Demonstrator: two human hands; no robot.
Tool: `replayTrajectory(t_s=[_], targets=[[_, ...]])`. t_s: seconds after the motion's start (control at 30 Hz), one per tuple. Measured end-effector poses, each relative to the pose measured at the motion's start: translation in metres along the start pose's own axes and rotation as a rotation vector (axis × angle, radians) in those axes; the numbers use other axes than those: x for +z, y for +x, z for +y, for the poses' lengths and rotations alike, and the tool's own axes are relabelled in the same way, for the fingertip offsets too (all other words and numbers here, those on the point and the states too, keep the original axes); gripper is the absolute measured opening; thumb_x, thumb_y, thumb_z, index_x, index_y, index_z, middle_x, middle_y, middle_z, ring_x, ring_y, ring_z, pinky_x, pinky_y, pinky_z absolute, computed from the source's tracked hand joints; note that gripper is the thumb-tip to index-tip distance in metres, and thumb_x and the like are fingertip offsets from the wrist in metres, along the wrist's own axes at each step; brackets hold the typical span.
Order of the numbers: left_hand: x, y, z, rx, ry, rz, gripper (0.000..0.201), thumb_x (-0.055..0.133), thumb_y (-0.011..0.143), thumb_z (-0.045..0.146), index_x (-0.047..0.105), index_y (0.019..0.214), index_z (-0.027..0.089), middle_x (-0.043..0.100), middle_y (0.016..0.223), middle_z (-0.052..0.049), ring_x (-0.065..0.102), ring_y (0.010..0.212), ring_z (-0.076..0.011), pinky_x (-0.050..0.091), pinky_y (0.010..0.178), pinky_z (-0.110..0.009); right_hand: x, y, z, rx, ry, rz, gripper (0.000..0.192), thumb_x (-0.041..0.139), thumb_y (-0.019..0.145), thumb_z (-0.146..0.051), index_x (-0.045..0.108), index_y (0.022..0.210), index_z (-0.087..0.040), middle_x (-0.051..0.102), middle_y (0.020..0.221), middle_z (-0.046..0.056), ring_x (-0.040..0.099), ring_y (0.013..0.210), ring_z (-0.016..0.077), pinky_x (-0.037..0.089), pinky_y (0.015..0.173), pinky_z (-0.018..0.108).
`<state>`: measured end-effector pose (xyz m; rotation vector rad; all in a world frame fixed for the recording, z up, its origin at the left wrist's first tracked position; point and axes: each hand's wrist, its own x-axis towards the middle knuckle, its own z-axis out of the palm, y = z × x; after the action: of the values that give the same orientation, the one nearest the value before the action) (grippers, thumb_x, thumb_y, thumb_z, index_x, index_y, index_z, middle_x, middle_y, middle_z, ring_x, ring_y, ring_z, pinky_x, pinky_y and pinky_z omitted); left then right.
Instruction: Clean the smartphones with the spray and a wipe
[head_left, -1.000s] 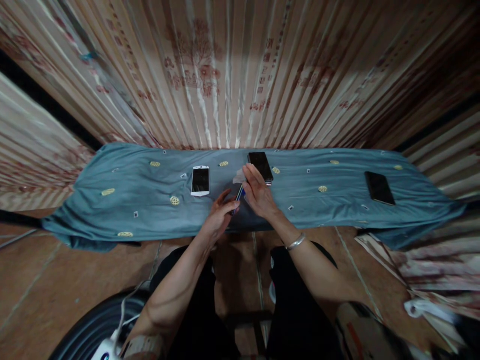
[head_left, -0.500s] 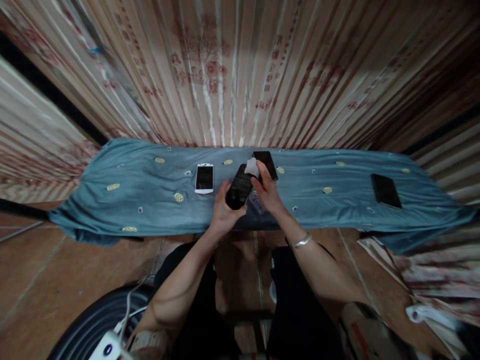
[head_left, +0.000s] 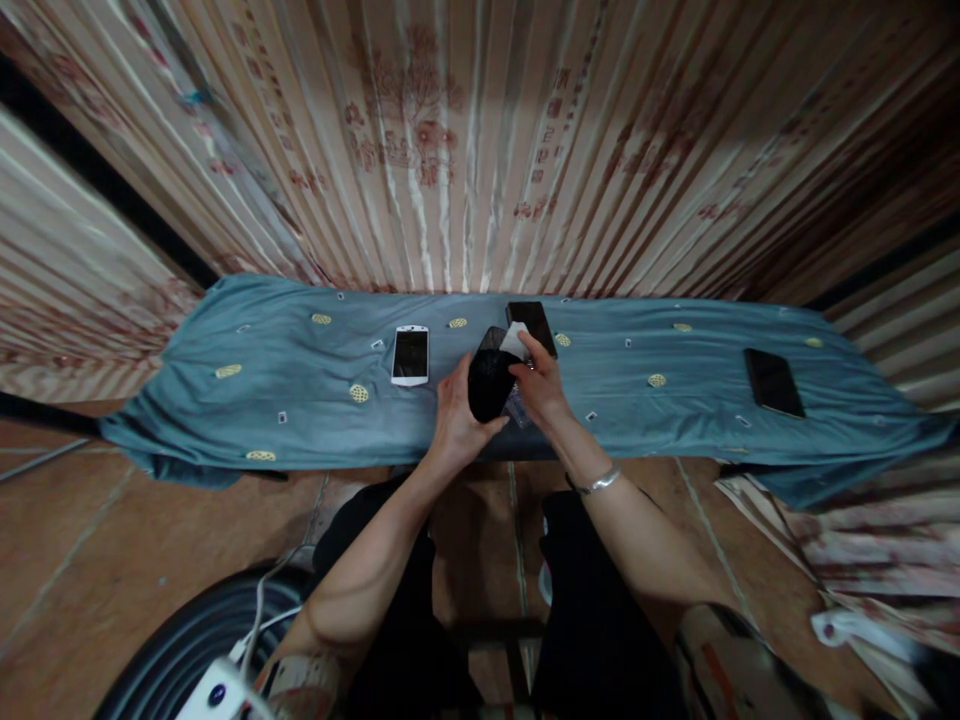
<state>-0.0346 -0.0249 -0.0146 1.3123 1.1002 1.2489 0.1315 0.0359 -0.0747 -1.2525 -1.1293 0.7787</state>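
A black smartphone [head_left: 489, 385] is gripped along its sides by my left hand [head_left: 459, 415], held over the front half of the cloth-covered table. Pinched in the fingers of my right hand [head_left: 541, 382] is a small white wipe [head_left: 514, 338], which lies against the phone's upper right part. Behind my right hand a dark flat device [head_left: 531, 322] rests on the cloth, partly covered by the hand. Under the held phone, a clear patterned piece [head_left: 517, 408] shows in part; its kind I cannot make out.
A white-framed phone [head_left: 410, 356] lies to the left on the blue cloth [head_left: 315, 370]. Far to the right is a black tablet-like device [head_left: 774, 382]. Pleated curtains [head_left: 465, 150] hang behind. A white power bank or plug box [head_left: 214, 690] with cables sits at the lower left.
My left hand has shifted slightly right and turned the phone, so its face looks darker. My right hand, with the wipe, has moved a little right and down.
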Motion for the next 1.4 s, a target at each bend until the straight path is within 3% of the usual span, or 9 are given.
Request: replayTrajectory(t_s=[0.1,0.2,0.27,0.43,0.57,0.7,0.9,1.13,1.4], targets=[[0.000,0.001,-0.003,-0.081,-0.136,0.001,0.107,0.102,0.044,0.022,0.058,0.141,0.024,0.059,0.150,-0.013,0.044,0.149,-0.0368,0.028,0.127,-0.045,-0.002,0.003,-0.001,0.053,0.137,0.000,0.072,0.059,0.075,-0.023,0.059,0.147,-0.021,0.066,0.147,0.010,0.061,0.136,0.0273,0.048,0.118,0.054],[0.000,0.005,-0.007,-0.243,-0.425,0.088,0.081,0.096,0.063,0.037,0.062,0.135,0.026,0.064,0.147,-0.008,0.055,0.140,-0.0315,0.042,0.117,-0.039,-0.007,0.005,-0.006,0.081,0.251,0.009,0.070,0.062,0.070,-0.021,0.065,0.140,-0.023,0.070,0.142,0.008,0.066,0.131,0.0269,0.049,0.117,0.054],[-0.001,0.008,-0.007,-0.423,-0.613,0.074,0.050,0.083,0.078,0.051,0.071,0.115,0.020,0.075,0.124,-0.009,0.063,0.131,-0.0325,0.051,0.106,-0.040,-0.010,0.004,-0.009,0.082,0.301,-0.026,0.070,0.063,0.068,-0.020,0.067,0.138,-0.023,0.070,0.142,0.007,0.067,0.130,0.0272,0.049,0.118,0.054],[0.003,0.010,0.000,-0.677,-0.753,-0.046,0.032,0.065,0.095,0.047,0.074,0.089,0.017,0.078,0.084,-0.007,0.074,0.107,-0.0295,0.058,0.096,-0.041,-0.011,-0.006,-0.024,0.076,0.294,-0.159,0.068,0.064,0.071,-0.021,0.067,0.139,-0.023,0.067,0.148,0.007,0.064,0.135,0.0287,0.048,0.120,0.055],[0.008,0.006,0.002,-0.699,-0.814,-0.036,0.025,0.066,0.096,0.037,0.075,0.090,0.015,0.079,0.084,-0.005,0.076,0.098,-0.0243,0.058,0.098,-0.037,-0.008,-0.013,-0.035,0.087,0.248,-0.209,0.068,0.062,0.072,-0.022,0.066,0.140,-0.024,0.066,0.149,0.007,0.064,0.135,0.0284,0.049,0.119,0.053],[0.008,0.004,-0.001,-0.712,-0.844,-0.092,0.033,0.062,0.098,0.045,0.077,0.096,0.015,0.080,0.089,-0.007,0.076,0.099,-0.0255,0.058,0.098,-0.039,-0.008,-0.013,-0.037,0.057,0.180,-0.204,0.070,0.060,0.073,-0.022,0.063,0.143,-0.023,0.066,0.150,0.006,0.064,0.134,0.0280,0.048,0.120,0.054],[0.008,0.006,-0.008,-0.695,-0.827,-0.069,0.032,0.067,0.095,0.045,0.077,0.099,0.015,0.081,0.091,-0.008,0.076,0.100,-0.0256,0.057,0.100,-0.039,-0.015,-0.017,-0.033,-0.192,-0.250,-0.216,0.062,0.053,0.088,-0.023,0.058,0.149,-0.028,0.059,0.156,0.002,0.048,0.151,0.0234,0.030,0.131,0.052],[0.008,0.005,-0.002,-0.707,-0.831,-0.103,0.033,0.062,0.097,0.046,0.077,0.100,0.017,0.081,0.093,-0.007,0.076,0.106,-0.0276,0.059,0.100,-0.044,-0.014,-0.032,-0.038,-0.380,-0.591,-0.188,0.058,0.046,0.104,-0.040,0.046,0.159,-0.023,0.022,0.177,0.007,0.013,0.166,0.0304,0.017,0.134,0.060],[0.009,0.006,-0.008,-0.689,-0.821,-0.092,0.031,0.073,0.088,0.046,0.076,0.099,0.017,0.081,0.104,-0.010,0.071,0.122,-0.0309,0.057,0.106,-0.045,-0.009,-0.035,-0.043,-0.398,-0.629,-0.260,0.069,0.041,0.106,-0.054,0.033,0.166,-0.020,0.031,0.174,0.012,0.024,0.163,0.0290,0.020,0.135,0.057]])
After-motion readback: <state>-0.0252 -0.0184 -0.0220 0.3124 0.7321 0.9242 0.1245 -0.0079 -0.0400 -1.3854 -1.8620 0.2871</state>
